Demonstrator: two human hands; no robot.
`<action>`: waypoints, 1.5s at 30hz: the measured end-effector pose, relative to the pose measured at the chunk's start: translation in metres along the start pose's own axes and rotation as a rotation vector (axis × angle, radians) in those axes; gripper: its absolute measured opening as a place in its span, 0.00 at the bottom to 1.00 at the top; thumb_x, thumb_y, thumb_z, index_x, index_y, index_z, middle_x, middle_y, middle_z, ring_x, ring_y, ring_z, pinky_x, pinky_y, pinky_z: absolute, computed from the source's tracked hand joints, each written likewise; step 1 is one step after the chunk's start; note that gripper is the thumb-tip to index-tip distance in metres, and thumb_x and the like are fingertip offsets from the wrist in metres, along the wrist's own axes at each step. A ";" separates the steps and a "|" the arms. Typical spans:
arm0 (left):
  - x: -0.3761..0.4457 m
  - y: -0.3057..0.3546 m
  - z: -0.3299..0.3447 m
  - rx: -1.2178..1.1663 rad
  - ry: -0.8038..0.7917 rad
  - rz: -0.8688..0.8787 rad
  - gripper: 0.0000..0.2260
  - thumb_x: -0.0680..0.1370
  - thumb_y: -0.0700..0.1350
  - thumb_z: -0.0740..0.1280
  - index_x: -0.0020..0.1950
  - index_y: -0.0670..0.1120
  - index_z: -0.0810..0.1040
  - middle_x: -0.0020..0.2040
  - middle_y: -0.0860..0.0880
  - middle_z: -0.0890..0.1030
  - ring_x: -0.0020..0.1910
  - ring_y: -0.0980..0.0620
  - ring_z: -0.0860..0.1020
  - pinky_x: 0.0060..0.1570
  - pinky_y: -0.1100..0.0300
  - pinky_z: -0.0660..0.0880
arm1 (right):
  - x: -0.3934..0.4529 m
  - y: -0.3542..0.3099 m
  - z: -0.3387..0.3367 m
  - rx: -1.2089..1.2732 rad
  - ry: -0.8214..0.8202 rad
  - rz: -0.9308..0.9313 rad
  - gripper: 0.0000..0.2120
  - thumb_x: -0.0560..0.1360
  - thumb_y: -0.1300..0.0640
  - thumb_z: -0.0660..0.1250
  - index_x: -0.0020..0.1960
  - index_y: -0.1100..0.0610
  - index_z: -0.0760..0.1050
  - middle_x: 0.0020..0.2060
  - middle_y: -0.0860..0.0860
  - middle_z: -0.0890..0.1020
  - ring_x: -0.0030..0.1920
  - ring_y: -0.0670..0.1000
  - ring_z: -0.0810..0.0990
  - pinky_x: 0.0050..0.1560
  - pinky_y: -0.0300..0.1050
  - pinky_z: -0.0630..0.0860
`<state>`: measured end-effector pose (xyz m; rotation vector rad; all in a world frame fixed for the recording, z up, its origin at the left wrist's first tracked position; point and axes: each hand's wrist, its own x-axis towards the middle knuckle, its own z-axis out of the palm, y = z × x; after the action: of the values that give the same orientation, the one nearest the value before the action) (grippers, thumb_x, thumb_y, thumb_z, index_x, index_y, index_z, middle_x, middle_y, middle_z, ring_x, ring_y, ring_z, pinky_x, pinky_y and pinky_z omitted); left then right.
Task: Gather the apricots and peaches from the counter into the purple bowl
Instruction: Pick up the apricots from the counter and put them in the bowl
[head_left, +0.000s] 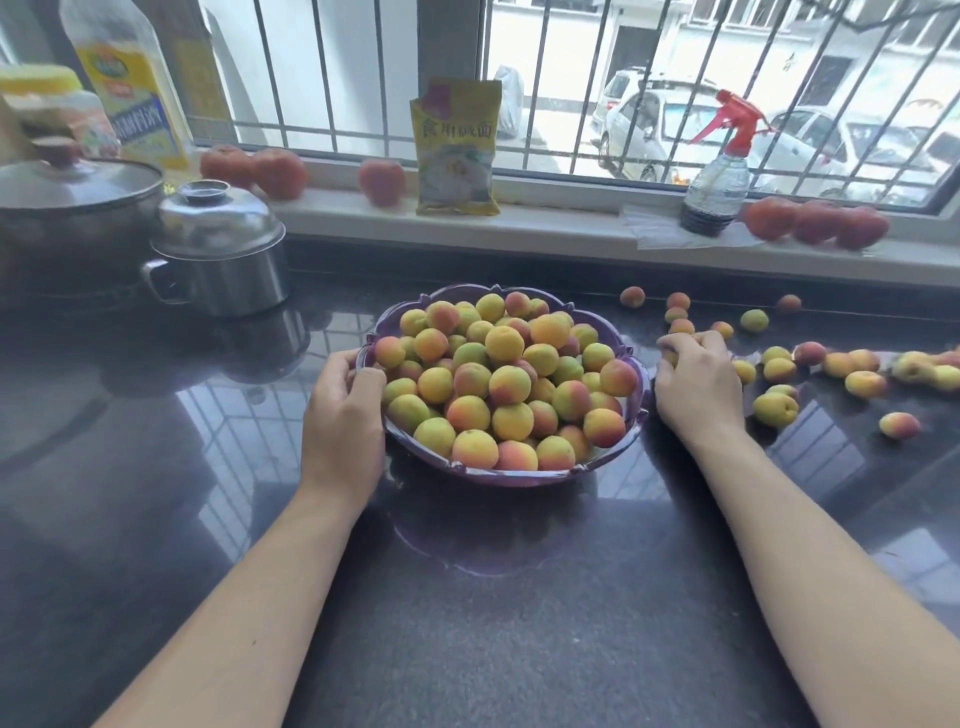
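**Fruit count: bowl nearly full, stragglers at right**

- Purple bowl (636, 410): centre of frame on the dark bench (493, 623), heaped to its rim with apricots and peaches (511, 384). By my reckoning, most of the job is done.
- My left hand (340, 410): at the bowl's left rim, fingers curled over the edge in a steadying grip.
- My right hand (696, 382): just right of the bowl, fingers curled down over loose fruit; it appears to hold one or two pieces, though my knuckles hide exactly what.
- Loose fruit (775, 409): some twenty pieces scattered across the right of the frame, from mid-bench to the right edge. Still to collect.
- Windowsill (561, 218), top of frame: larger red fruit (382, 181), not on the bench.
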<state>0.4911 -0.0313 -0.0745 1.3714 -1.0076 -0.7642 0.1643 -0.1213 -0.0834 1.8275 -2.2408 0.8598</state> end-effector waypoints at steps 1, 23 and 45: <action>0.000 0.000 0.000 -0.002 -0.005 -0.004 0.07 0.80 0.47 0.62 0.50 0.52 0.79 0.40 0.58 0.82 0.35 0.68 0.77 0.33 0.71 0.73 | 0.000 0.000 -0.002 0.051 0.005 0.014 0.14 0.80 0.59 0.64 0.65 0.58 0.78 0.61 0.61 0.74 0.59 0.64 0.75 0.58 0.55 0.74; 0.000 0.002 0.001 -0.014 -0.004 -0.034 0.12 0.74 0.52 0.60 0.50 0.52 0.80 0.38 0.62 0.83 0.40 0.63 0.79 0.43 0.56 0.74 | -0.047 -0.092 -0.117 0.577 -0.624 -0.401 0.11 0.76 0.56 0.72 0.55 0.43 0.81 0.49 0.44 0.85 0.49 0.43 0.82 0.50 0.40 0.80; 0.002 0.000 0.001 0.013 0.018 -0.030 0.12 0.73 0.52 0.60 0.50 0.51 0.80 0.38 0.66 0.82 0.37 0.67 0.77 0.44 0.55 0.74 | -0.049 -0.089 -0.084 0.420 -0.449 -0.455 0.08 0.75 0.46 0.75 0.45 0.48 0.79 0.34 0.27 0.76 0.34 0.36 0.74 0.32 0.32 0.65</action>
<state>0.4909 -0.0340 -0.0743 1.4052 -0.9812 -0.7669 0.2391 -0.0465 -0.0045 2.8199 -1.7932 0.9483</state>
